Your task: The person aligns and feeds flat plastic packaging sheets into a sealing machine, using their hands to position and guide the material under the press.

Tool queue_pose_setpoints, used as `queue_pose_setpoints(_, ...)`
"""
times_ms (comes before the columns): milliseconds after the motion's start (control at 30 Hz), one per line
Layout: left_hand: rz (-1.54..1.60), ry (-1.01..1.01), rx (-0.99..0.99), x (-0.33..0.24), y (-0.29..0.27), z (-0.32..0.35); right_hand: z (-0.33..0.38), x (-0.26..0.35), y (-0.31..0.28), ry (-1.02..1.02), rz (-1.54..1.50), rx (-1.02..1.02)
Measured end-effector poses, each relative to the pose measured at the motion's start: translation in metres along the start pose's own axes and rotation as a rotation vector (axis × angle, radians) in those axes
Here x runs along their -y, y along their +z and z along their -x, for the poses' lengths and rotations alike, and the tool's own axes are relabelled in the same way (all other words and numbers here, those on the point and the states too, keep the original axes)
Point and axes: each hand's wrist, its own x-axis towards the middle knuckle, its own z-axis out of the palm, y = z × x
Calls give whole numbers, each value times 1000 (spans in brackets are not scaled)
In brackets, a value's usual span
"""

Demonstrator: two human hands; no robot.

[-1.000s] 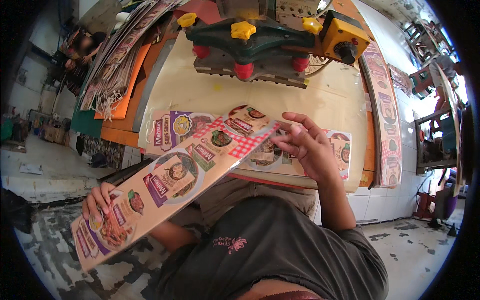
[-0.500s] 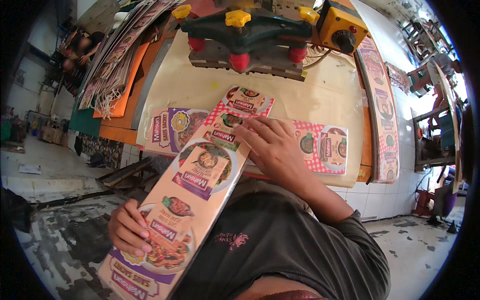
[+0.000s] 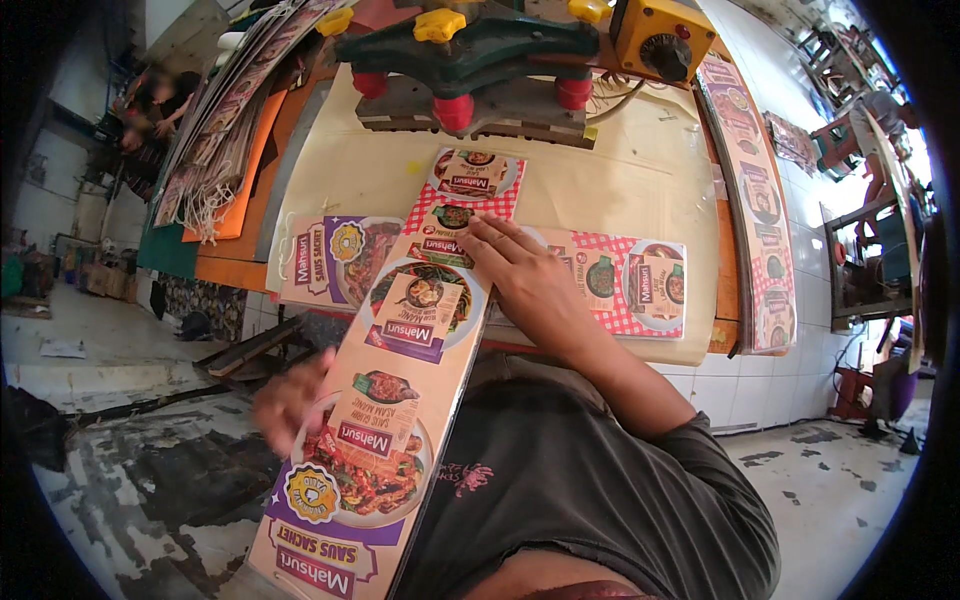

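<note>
Workbench (image 3: 640, 190) ahead: right hand (image 3: 535, 285) lies open, flat on the long printed strip (image 3: 400, 370); left hand (image 3: 290, 400) grips its edge.

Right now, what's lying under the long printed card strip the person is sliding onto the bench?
Under the long card strip lies another printed strip, crosswise on the cream work surface. Its middle is covered. The right hand presses on top; the left hand holds the edge.

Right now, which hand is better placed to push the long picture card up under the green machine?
Probably the right hand: it lies flat on the long printed card near its far end, close to the green press. The left hand, blurred, is at the card's near part, off the bench.
</note>
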Motion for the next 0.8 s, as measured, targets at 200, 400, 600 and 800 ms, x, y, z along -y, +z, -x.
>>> queue_pose_setpoints(200,-1034,-557,-153,38,0,7,0,-2,2,-17,-7,15)
queue_pose_setpoints(400,-971,-589,428,58,-60,20,-1,-5,7,-17,7,42)
queue_pose_setpoints(600,-838,-540,439,72,-72,30,-1,-7,7,9,8,28)
queue_pose_setpoints(800,-837,-503,456,73,-75,37,-2,-4,5,25,-19,14)
